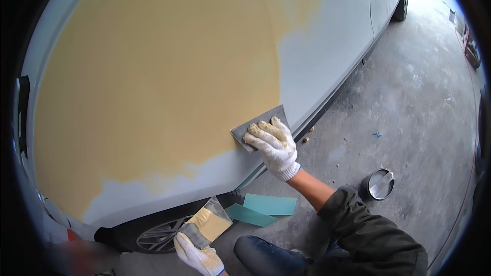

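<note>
Honestly, right hand (275, 148) presses a grey spreader (250, 129) on the filler-smeared car panel (153, 82), left hand (199, 255) pinches a putty-loaded plate (216, 206); tipping it could drop putty (212, 223) onto the alloy wheel (158, 237).

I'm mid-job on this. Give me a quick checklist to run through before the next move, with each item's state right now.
1. Right hand has the spreader: ok, fingers lie across its back.
2. Spreader against the car panel: ok, it appears to touch near the lower right of the yellow patch.
3. Left hand has the board: ok, held by its lower end.
4. Paste on the board: ok, a yellow layer shows.
5. Right glove clean: not ok, its fingers are smeared yellow.
6. Yellow patch smooth: cannot tell, fine ridges would not show here.
</note>
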The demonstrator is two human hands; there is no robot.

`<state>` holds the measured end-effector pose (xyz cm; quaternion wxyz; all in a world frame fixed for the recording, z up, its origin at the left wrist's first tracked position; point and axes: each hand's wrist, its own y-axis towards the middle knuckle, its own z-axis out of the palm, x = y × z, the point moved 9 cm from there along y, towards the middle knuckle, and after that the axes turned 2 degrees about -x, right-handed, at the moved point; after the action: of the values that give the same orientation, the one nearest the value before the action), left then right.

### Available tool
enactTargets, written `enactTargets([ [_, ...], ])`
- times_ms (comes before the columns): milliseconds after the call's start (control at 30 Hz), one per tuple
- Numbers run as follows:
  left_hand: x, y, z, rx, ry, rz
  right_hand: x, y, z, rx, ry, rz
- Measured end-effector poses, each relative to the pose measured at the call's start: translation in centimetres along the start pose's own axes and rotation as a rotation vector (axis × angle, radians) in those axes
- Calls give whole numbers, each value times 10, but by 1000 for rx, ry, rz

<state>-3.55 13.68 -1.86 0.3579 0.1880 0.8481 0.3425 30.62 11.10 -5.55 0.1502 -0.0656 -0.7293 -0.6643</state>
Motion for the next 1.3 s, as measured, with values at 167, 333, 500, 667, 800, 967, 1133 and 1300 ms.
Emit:
enactTargets([
  [167, -8, 10, 13, 13, -540, -474, 14, -23, -7, 149, 54, 68],
  [333, -68, 5, 62, 228, -895, -519, 1, 33, -69, 294, 494, 430],
  [500, -105, 4, 108, 411, -877, -411, 26, 37, -84, 825, 1306, 948],
  [667, -116, 24, 101, 251, -983, -410, -5, 40, -92, 1246, 676, 695],
  [800, -126, 41, 92, 87, -874, -423, 9, 107, -140, 469, 127, 58],
  [967, -136, 51, 83, 83, -879, -423, 25, 121, -147, 325, 39, -64],
  [1133, -133, 52, 95, 91, -907, -406, 70, 98, -130, 495, 138, -389],
  [1300, -104, 57, 92, -93, -1026, -544, 61, 82, -107, 664, 275, -285],
])
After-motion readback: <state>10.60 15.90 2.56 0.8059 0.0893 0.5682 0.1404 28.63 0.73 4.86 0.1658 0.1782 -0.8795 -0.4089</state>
